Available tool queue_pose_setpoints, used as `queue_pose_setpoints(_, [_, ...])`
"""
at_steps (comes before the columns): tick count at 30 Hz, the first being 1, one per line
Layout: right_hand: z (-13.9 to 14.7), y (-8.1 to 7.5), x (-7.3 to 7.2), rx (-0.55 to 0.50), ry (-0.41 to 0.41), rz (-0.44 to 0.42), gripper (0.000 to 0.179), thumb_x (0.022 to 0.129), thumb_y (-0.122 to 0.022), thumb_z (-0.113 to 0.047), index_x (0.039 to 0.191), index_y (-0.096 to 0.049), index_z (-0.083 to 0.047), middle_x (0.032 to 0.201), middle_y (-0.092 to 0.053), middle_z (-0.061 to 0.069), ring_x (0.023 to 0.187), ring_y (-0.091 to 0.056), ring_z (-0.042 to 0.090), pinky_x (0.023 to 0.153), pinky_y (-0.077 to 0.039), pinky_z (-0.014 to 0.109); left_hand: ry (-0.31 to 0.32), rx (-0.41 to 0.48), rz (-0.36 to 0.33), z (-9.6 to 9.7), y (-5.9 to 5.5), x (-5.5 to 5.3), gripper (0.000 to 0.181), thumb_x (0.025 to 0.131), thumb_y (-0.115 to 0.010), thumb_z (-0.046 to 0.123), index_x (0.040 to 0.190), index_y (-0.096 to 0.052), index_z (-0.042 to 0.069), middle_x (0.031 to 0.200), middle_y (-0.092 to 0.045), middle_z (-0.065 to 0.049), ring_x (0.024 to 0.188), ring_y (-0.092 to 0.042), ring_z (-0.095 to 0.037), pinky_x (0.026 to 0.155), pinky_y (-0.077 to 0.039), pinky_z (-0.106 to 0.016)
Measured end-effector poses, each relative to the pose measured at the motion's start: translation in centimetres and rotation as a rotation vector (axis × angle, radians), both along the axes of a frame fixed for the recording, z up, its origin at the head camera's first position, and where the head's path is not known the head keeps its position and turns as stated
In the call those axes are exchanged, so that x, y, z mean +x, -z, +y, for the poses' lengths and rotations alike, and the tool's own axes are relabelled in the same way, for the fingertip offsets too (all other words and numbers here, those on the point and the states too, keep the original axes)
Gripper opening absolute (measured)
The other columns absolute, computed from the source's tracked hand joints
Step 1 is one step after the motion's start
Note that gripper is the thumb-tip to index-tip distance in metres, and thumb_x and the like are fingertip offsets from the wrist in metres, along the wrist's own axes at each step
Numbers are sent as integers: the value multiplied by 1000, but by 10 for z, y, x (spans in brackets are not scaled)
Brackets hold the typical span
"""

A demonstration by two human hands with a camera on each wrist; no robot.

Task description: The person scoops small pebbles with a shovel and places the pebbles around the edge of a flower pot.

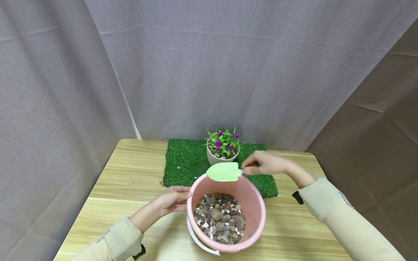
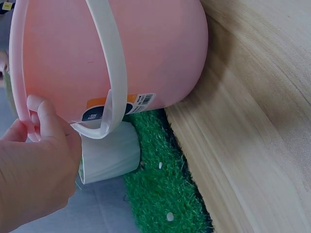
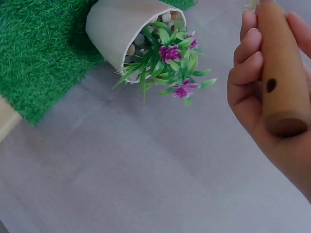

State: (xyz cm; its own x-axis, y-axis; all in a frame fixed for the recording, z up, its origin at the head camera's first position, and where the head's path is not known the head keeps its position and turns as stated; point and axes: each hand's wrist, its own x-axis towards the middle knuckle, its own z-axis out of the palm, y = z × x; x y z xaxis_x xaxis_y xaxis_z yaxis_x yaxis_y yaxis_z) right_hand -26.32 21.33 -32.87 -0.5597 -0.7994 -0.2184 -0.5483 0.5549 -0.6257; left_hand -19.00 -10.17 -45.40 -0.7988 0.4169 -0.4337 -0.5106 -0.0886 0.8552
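A pink bucket [image 1: 252, 203] stands on the wooden table, with a layer of mixed pebbles [image 1: 219, 217] inside. My left hand [image 1: 174, 200] pinches its rim on the left side; the left wrist view shows thumb and fingers [image 2: 46, 114] on either side of the rim. In my right hand [image 1: 266, 163] is a garden trowel with a light green blade [image 1: 223, 172], gripped by its wooden handle [image 3: 284, 68]. The blade points left and overlaps the bucket's far rim in the head view. A white bucket handle [image 2: 114, 58] hangs down outside the bucket.
Behind the bucket, a white pot [image 1: 215, 159] with purple flowers [image 1: 218, 144] stands on a green artificial grass mat [image 1: 184, 170]. A few small stones [image 2: 170, 216] lie on the mat. Grey curtain cloth [image 1: 212, 72] hangs behind the wooden table [image 1: 130, 174].
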Motion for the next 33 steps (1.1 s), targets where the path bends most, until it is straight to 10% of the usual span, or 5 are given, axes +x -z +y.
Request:
queue_pose_setpoints(7, [-9, 8, 21, 95, -41, 200, 9, 81, -67, 3, 86, -70, -4, 61, -50, -6, 55, -36, -4, 52, -39, 11, 11, 8, 3, 0, 0, 1, 43, 91, -57, 7, 128, -45, -11, 83, -69, 3, 77, -66, -6, 75, -61, -23])
queue_pose_setpoints(14, [-21, 23, 40, 200, -55, 353, 32, 73, -58, 17, 61, -39, -7, 58, -27, -7, 55, -24, 2, 51, -25, 12, 10, 10, 5, 0, 0, 0, 43, 91, -57, 6, 128, -46, -11, 84, -69, 3, 77, -66, -6, 75, -61, -22])
queue_pose_setpoints(21, [-34, 43, 59, 448, -151, 911, 19, 67, -72, -2, 61, -61, -16, 62, -59, -3, 54, -52, 11, 45, -43, 20, 14, 8, 2, 0, 0, 0, 45, 90, -58, 7, 129, -45, -11, 85, -69, 2, 78, -66, -7, 76, -61, -23])
queue_pose_setpoints(26, [-42, 56, 62, 559, -226, 1325, 18, 63, -76, -13, 57, -62, -22, 58, -59, -7, 52, -49, 9, 48, -36, 19, 11, 1, 2, 0, 0, 1, 46, 90, -58, 8, 130, -44, -11, 88, -70, 1, 80, -67, -8, 77, -61, -24])
queue_pose_setpoints(33, [-44, 68, 55, 561, -269, 1456, 20, 63, -74, -18, 53, -59, -24, 54, -56, -8, 50, -45, 8, 50, -32, 19, 17, 6, -3, -1, 0, -1, 43, 90, -59, 8, 127, -49, -8, 90, -70, -1, 81, -67, -8, 80, -60, -25])
